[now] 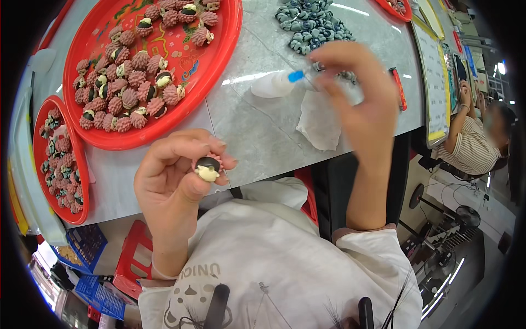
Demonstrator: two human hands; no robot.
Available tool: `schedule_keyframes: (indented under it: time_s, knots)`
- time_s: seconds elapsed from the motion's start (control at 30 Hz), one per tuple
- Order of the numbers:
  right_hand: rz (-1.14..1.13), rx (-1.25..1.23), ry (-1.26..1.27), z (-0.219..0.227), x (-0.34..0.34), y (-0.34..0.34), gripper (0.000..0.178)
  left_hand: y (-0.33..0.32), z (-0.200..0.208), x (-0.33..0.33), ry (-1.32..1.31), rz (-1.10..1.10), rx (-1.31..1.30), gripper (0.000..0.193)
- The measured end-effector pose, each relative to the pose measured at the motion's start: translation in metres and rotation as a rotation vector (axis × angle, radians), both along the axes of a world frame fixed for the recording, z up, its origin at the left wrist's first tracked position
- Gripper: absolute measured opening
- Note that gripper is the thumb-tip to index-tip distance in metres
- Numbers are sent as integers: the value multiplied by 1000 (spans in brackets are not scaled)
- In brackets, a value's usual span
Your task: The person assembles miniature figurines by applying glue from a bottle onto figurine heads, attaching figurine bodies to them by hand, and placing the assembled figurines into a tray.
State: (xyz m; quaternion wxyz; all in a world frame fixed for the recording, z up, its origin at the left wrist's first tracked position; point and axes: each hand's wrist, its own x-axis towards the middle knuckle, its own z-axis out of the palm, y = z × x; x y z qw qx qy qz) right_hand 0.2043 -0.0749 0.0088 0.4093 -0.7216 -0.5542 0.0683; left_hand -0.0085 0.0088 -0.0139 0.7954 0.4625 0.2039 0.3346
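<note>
My left hand (172, 167) is closed on a small figurine (207, 170) with a ridged pink body, a black cap-like part and a cream part, held between thumb and fingers near the table's front edge. To the right, my right hand (364, 90) is raised over the table, its curled fingers smeared by motion. What they hold, if anything, cannot be made out. Close by its fingertips is a white glue-like bottle (272, 86) with a blue tip. Just below lies a crumpled whitish sheet (319, 123). Small grey-green pieces (315, 27) are heaped behind my right hand.
A large red tray (216, 74) holds many pink figurines at the left. Beside it, a smaller red tray (83, 189) holds pink and green ones. A framed sheet (435, 82) stands at the table's right edge. A person in stripes (468, 145) sits farther right.
</note>
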Motion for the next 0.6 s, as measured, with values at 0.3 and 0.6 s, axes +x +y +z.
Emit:
schedule_keyframes:
  time_s: [0.3,0.6]
  knots:
    - [-146,-24,-267,-17,43,8,20,1,4,6,-48,-42,-22,32]
    - [-31,160,744,13,21,-14,23,2,7,2,-51,-43,-72,33]
